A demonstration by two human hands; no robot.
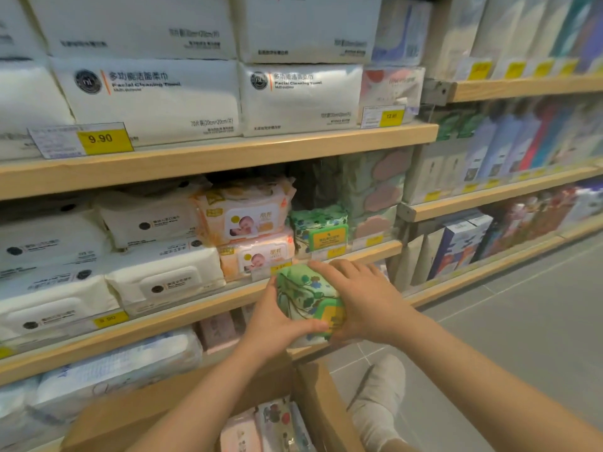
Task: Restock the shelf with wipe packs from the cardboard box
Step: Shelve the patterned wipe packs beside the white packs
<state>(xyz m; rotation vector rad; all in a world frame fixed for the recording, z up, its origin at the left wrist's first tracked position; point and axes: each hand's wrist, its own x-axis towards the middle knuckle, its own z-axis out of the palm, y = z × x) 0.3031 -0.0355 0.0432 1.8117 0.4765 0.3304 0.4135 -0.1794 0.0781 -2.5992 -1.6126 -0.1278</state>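
One head-worn wide-angle view, angled forward and down, close to wooden shelves (228,154) filling the left and centre. Both forearms enter from the bottom edge. Aisle floor (522,321) recedes on the right; lines bow at frame edges.

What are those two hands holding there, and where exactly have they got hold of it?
A green leaf-patterned wipe pack, held between both hands: the left hand grips its left end, thumb across the front, and the right hand covers its right side.
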